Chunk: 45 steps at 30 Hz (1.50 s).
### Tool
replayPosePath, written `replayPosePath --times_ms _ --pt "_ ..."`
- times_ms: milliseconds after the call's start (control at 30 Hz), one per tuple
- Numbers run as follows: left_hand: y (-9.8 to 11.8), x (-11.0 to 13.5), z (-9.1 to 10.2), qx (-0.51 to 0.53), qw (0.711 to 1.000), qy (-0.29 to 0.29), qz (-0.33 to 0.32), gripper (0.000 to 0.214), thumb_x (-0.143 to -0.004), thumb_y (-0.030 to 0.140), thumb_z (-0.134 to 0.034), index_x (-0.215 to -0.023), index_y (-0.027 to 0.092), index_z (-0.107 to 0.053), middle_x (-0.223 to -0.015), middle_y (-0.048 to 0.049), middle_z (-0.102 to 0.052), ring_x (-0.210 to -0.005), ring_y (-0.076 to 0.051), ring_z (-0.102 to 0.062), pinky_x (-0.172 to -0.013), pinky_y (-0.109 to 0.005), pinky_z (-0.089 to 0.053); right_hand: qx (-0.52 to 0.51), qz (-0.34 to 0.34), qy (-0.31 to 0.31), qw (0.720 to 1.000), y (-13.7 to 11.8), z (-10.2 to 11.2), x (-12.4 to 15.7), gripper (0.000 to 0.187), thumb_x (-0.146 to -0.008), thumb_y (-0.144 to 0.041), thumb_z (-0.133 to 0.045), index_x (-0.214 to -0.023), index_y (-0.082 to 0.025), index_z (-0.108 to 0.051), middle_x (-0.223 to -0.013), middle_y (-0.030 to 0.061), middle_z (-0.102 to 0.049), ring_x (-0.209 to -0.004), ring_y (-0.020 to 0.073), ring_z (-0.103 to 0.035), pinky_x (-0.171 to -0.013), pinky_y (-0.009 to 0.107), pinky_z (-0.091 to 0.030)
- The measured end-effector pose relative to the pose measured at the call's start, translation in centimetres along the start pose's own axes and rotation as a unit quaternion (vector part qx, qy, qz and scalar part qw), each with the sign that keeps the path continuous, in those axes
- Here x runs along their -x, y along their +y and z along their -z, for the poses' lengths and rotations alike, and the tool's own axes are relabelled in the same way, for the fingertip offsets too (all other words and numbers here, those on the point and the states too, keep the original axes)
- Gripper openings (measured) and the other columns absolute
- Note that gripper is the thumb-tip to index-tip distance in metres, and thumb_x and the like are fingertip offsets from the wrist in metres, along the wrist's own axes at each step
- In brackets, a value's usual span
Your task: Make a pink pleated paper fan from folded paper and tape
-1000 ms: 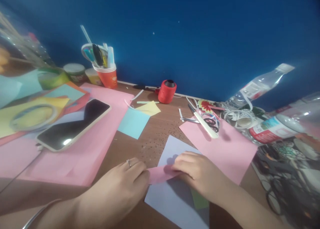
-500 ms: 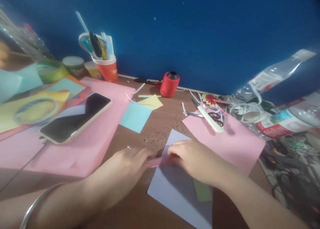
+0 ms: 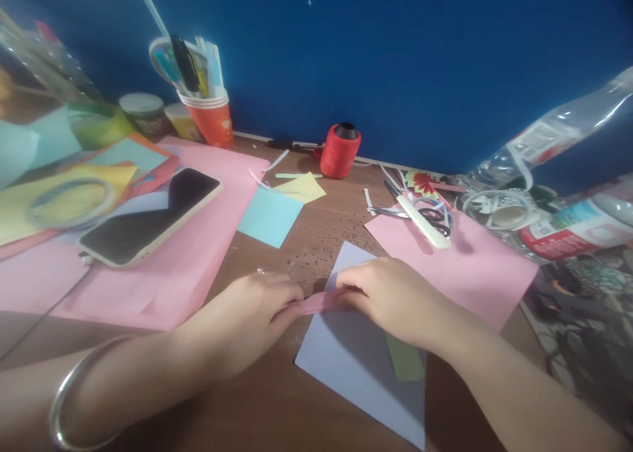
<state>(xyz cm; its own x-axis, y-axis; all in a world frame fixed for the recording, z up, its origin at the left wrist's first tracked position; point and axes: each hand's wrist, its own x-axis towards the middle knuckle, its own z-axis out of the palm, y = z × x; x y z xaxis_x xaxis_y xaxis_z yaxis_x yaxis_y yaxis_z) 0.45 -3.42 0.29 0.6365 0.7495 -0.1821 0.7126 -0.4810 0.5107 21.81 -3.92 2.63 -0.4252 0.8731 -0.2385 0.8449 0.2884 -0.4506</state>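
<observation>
At lower centre we find bare tabletop (image 3: 257,406) beside a flat lavender sheet (image 3: 356,373). Just above, the left hand (image 3: 262,310), the right hand (image 3: 383,300) and the pink paper (image 3: 321,302) between them bar the way. Past them, we see an open lane, dotted with dark specks, running up to a red cylinder (image 3: 340,154). At left, a phone (image 3: 151,218) and upper-left cup (image 3: 212,124) obstruct; at right, bottles (image 3: 558,231).
</observation>
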Motion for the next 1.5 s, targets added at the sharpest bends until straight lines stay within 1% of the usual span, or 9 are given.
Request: replayPosePath --times_ms 200,367,567,700,967,1167,1367,1433,1500 --pt "0.2 0.0 0.1 -0.002 1.000 -0.014 0.021 0.033 -0.089 0.033 -0.034 -0.065 0.019 -0.050 -0.065 0.0033 -0.051 -0.058 -0.011 -0.046 -0.055 -0.024 -0.033 0.004 -0.036 -0.028 0.999 -0.4 0.3 -0.2 0.025 -0.081 -0.031 -0.054 -0.058 -0.021 -0.058 -0.052 -0.0046 -0.051 -0.048 0.0082 -0.039 -0.045 0.023 -0.020" --pt "0.5 0.0 0.2 0.010 1.000 -0.017 0.022 0.034 -0.089 0.036 -0.034 -0.063 0.019 -0.047 -0.063 0.0037 -0.049 -0.055 -0.010 -0.045 -0.055 -0.024 -0.032 0.027 -0.032 -0.020 0.999 -0.5 0.2 -0.1 0.028 -0.080 -0.033 -0.055 -0.055 -0.019 -0.054 -0.050 -0.0043 -0.047 -0.048 0.0081 -0.036 -0.045 0.024 -0.017" --pt "1.1 -0.2 0.7 0.010 0.998 -0.023 0.063 0.036 -0.088 0.039 -0.034 -0.058 0.019 -0.041 -0.058 0.0046 -0.045 -0.050 -0.010 -0.039 -0.049 -0.023 -0.028 0.022 -0.041 -0.023 0.999 -0.6 0.2 -0.2 0.029 -0.077 -0.035 -0.057 -0.054 -0.019 -0.051 -0.049 -0.0047 -0.045 -0.045 0.0076 -0.034 -0.043 0.023 -0.017" --pt "1.0 -0.2 0.6 0.009 0.997 -0.022 0.073 0.038 -0.087 0.043 -0.034 -0.059 0.019 -0.042 -0.059 0.0042 -0.046 -0.051 -0.010 -0.039 -0.049 -0.024 -0.028 0.019 -0.042 -0.021 0.999 -0.6 0.3 -0.3 0.027 -0.075 -0.033 -0.059 -0.054 -0.019 -0.050 -0.049 -0.0054 -0.044 -0.044 0.0066 -0.031 -0.042 0.023 -0.017" --pt "1.0 -0.3 0.8 0.023 0.995 -0.043 0.083 0.035 -0.086 0.043 -0.035 -0.062 0.020 -0.047 -0.060 0.0042 -0.050 -0.051 -0.010 -0.043 -0.048 -0.024 -0.028 0.033 -0.041 -0.023 0.998 -0.7 0.3 -0.4 0.022 -0.075 -0.027 -0.059 -0.056 -0.019 -0.051 -0.050 -0.0049 -0.045 -0.045 0.0068 -0.032 -0.042 0.022 -0.018" --pt "-0.4 0.0 1.5 0.015 0.990 -0.084 0.114 0.023 -0.082 0.033 -0.040 -0.065 0.022 -0.050 -0.059 0.0044 -0.054 -0.049 -0.011 -0.046 -0.046 -0.025 -0.025 0.039 -0.015 -0.024 0.999 -0.1 0.0 -0.5 0.016 -0.075 -0.028 -0.059 -0.062 -0.021 -0.054 -0.054 -0.0049 -0.050 -0.048 0.0076 -0.037 -0.043 0.021 -0.019" --pt "-1.2 0.3 3.1 -0.010 0.987 -0.121 0.102 0.008 -0.073 0.027 -0.049 -0.066 0.023 -0.048 -0.061 0.0044 -0.054 -0.054 -0.013 -0.048 -0.048 -0.025 -0.027 0.055 -0.007 -0.014 0.998 0.0 -0.1 -0.4 0.019 -0.077 -0.033 -0.058 -0.063 -0.021 -0.055 -0.055 -0.0045 -0.052 -0.050 0.0085 -0.040 -0.044 0.022 -0.019" --pt "-0.9 0.3 3.5 -0.027 0.987 -0.116 0.109 0.006 -0.068 0.024 -0.051 -0.066 0.022 -0.046 -0.061 0.0045 -0.053 -0.054 -0.013 -0.048 -0.046 -0.025 -0.027 0.058 -0.006 -0.016 0.998 -0.1 -0.1 -0.4 0.018 -0.078 -0.033 -0.057 -0.063 -0.021 -0.056 -0.056 -0.0043 -0.052 -0.051 0.0086 -0.041 -0.044 0.022 -0.019" --pt "-0.1 0.6 3.7 -0.060 0.990 -0.084 0.100 0.007 -0.067 0.022 -0.053 -0.068 0.022 -0.046 -0.064 0.0036 -0.054 -0.055 -0.013 -0.048 -0.046 -0.025 -0.029 0.066 -0.009 -0.017 0.998 -0.2 -0.2 -0.5 0.016 -0.077 -0.030 -0.057 -0.064 -0.021 -0.056 -0.056 -0.0037 -0.053 -0.051 0.0087 -0.041 -0.045 0.022 -0.018"
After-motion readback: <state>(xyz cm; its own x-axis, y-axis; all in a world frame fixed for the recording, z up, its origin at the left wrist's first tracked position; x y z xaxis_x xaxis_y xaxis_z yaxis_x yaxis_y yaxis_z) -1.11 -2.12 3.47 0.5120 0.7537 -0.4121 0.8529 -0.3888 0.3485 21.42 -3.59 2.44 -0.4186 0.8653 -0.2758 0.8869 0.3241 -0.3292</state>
